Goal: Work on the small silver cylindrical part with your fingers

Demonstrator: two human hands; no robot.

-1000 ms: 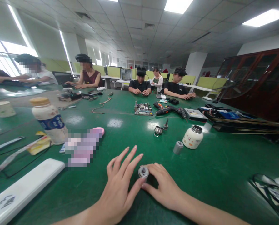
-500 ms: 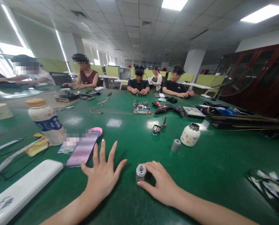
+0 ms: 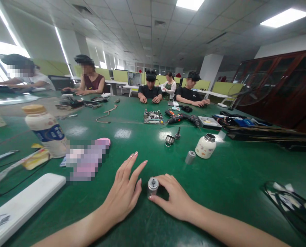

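A small silver electric motor (image 3: pixel 153 186) stands upright on the green table, its short shaft pointing up. My right hand (image 3: pixel 177 197) grips it from the right side, thumb at the front and fingers behind. Just left of the motor, my left hand (image 3: pixel 125 188) hovers over the table with its fingers stretched out, holding nothing and apart from the motor. Beyond my right hand stands a second silver motor (image 3: pixel 190 157), beside a white bottle (image 3: pixel 205 146) with a painted face and no lid.
Farther off lie a metal cup-shaped part (image 3: pixel 169 140), a circuit board (image 3: pixel 153 116) and power drills (image 3: pixel 181 118). To the left are a milk bottle (image 3: pixel 46 132), a pink phone (image 3: pixel 91 159) and a long white case (image 3: pixel 26 204). Cables (image 3: pixel 283 202) lie right. Co-workers sit across the table.
My left hand has moved right, closer to the motor, and turned so its spread fingers come nearer together. My right hand keeps its hold on the motor.
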